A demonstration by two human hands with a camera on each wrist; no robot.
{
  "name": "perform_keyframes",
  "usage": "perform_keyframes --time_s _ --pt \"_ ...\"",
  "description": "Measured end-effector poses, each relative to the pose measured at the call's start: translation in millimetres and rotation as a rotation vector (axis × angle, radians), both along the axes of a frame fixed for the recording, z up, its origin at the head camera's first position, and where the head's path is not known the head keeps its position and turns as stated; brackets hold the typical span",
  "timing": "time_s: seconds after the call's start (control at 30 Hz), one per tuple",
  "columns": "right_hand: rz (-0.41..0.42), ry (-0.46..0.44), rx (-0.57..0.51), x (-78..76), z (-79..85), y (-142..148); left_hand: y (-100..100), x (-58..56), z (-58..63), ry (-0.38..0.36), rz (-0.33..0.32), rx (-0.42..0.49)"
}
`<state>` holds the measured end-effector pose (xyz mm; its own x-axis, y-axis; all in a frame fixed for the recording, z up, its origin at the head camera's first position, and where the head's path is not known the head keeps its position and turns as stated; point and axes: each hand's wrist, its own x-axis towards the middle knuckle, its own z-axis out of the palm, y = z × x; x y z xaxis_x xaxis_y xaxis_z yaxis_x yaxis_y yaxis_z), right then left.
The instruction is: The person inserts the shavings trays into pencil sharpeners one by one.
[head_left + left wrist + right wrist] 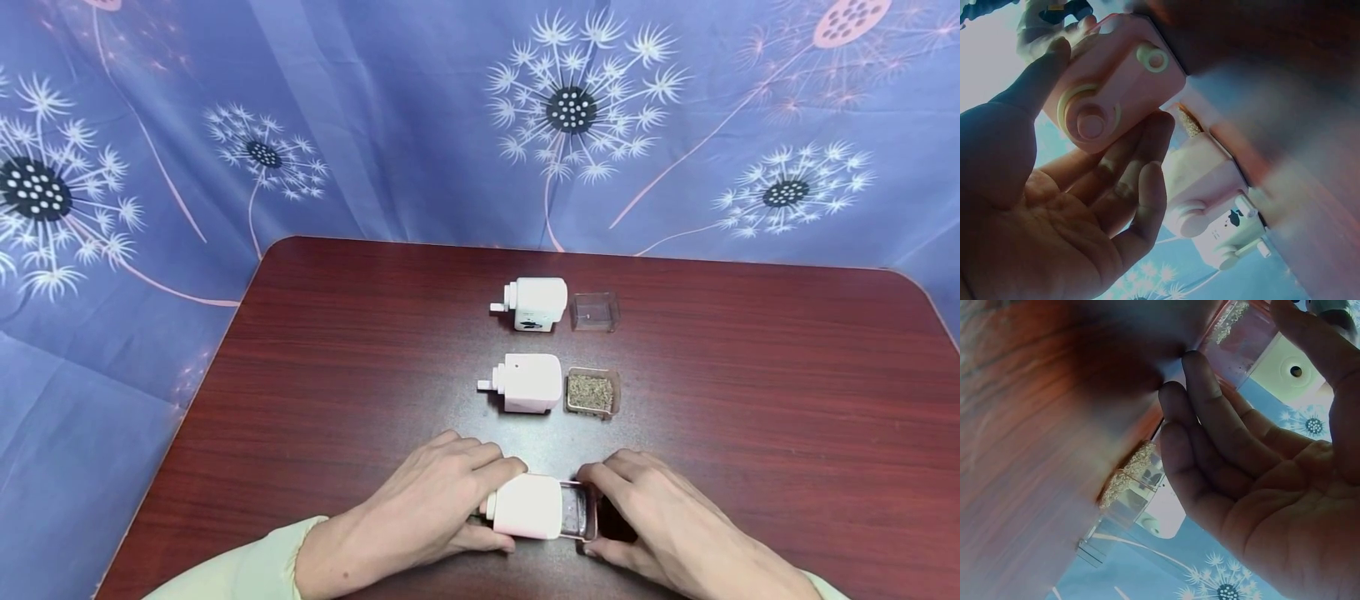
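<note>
At the table's near side, my left hand (427, 500) holds a pale pencil sharpener (528, 506) between thumb and fingers. In the left wrist view its pink face (1116, 94) shows a round crank hub and a small knob. My right hand (660, 512) pinches the clear shavings drawer (576, 510) at the sharpener's right end, thumb on the near side and fingers on the far side. The drawer sticks out of the body. Some pale shavings (1232, 322) show inside it in the right wrist view.
Farther back stands a pinkish-white sharpener (531, 383), with a clear drawer full of shavings (591, 392) beside it. Behind that are a white sharpener (538, 302) with a dark print and a clear drawer (595, 311). A blue flowered cloth (405, 125) hangs behind the table.
</note>
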<state>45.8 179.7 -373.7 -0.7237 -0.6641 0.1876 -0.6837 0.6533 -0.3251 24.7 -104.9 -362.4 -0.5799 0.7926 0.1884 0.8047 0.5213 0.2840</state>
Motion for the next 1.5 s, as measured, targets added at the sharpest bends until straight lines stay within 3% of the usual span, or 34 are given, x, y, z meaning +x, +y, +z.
perform_keyframes --time_s 1.5 --pt "-0.017 -0.025 -0.041 0.6 -3.5 -12 -1 -0.6 -0.5 0.011 -0.020 -0.002"
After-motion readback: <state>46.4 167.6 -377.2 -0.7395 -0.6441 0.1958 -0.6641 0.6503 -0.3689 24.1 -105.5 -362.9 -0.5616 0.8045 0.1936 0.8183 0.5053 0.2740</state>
